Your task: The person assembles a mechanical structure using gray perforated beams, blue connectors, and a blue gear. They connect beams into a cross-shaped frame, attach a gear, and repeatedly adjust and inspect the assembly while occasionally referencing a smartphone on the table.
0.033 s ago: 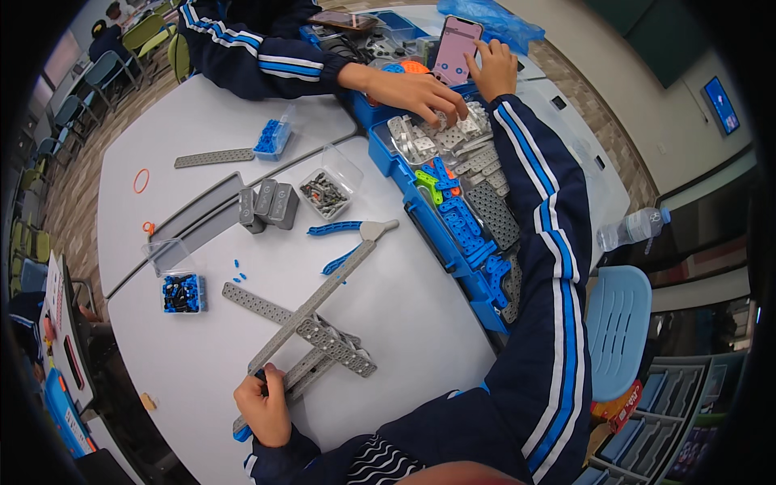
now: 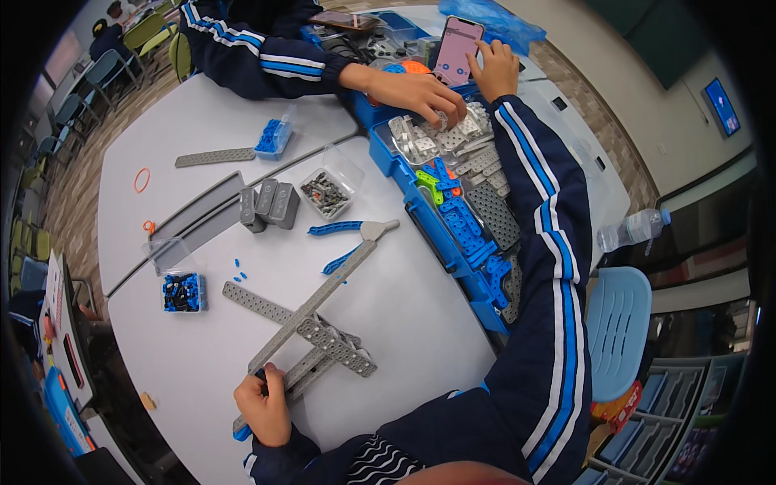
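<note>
My left hand (image 2: 264,411), at the lower left, is closed around the near end of a grey plastic beam frame (image 2: 311,307) built from crossed, perforated beams. Something small and dark shows by its thumb, and a blue piece sticks out below the hand. My right hand (image 2: 495,71) is far off at the upper right, its fingers apart on the face and right edge of a phone (image 2: 457,53) with a pink screen. The phone stands tilted at the far end of a blue parts case (image 2: 386,166). Another person's hand (image 2: 416,93) reaches into the light-grey parts there.
Blue-handled pliers (image 2: 335,229) lie past the frame's far end. Small boxes of black-and-blue pins (image 2: 183,293), grey pins (image 2: 325,194) and blue pins (image 2: 271,137) stand about. Grey blocks (image 2: 271,204) and a long flat beam (image 2: 214,158) sit farther back. A water bottle (image 2: 633,230) lies right of my arm.
</note>
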A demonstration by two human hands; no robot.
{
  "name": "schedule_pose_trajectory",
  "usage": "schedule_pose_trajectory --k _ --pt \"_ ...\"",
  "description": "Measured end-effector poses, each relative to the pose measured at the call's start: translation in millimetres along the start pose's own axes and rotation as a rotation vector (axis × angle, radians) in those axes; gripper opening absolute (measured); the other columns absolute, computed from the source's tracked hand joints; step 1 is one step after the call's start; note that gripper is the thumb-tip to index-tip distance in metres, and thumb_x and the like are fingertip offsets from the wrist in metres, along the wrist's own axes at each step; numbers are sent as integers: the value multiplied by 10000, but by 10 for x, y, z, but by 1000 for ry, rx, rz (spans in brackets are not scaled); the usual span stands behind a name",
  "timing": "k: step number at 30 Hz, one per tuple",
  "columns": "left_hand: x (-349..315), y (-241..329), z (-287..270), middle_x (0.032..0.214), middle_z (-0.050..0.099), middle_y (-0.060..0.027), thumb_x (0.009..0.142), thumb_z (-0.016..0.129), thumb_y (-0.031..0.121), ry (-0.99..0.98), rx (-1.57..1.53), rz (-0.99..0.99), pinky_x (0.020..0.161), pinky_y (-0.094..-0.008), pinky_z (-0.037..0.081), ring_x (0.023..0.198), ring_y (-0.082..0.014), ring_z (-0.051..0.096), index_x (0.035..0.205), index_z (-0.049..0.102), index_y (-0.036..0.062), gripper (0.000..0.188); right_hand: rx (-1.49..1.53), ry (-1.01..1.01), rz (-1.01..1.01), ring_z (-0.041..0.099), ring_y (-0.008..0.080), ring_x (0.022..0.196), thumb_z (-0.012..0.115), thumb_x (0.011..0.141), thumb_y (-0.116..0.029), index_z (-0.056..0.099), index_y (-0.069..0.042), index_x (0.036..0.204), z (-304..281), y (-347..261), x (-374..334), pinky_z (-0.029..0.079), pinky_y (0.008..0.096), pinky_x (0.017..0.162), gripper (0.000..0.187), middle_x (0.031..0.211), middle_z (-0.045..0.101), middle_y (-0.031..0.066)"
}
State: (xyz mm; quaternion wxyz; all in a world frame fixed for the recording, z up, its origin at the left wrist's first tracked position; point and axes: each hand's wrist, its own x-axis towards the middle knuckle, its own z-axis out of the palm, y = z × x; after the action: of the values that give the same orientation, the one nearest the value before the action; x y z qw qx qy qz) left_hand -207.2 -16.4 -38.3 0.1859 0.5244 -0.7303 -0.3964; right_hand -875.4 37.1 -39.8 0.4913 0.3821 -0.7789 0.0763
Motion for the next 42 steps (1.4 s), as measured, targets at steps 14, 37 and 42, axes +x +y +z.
schedule_pose_trajectory --k 14,37,42 --pt "14 -2 -27 566 541 -210 873 638 304 137 19 113 506 -428 411 506 -364 546 616 575 -25 423 1000 -12 -441 664 150 878 664 946 -192 731 -88 1125 -2555 -1445 1151 519 292 791 218 1062 702 65" --pt "-341 -429 -432 943 655 -103 785 794 157 -59 87 862 798 -344 532 873 -264 667 1046 588 48 350 1319 -1245 -574 407 73 762 670 937 -163 547 -75 1400 -4145 -2119 -700 366 219 679 488 891 536 -12" --pt "-383 -515 -378 1009 672 -116 798 769 114 -12 81 913 835 -351 540 918 -258 675 1107 617 44 351 1256 -1113 -648 382 81 739 668 950 -201 554 -101 1403 -4168 -2083 -745 341 229 647 477 857 494 -8"
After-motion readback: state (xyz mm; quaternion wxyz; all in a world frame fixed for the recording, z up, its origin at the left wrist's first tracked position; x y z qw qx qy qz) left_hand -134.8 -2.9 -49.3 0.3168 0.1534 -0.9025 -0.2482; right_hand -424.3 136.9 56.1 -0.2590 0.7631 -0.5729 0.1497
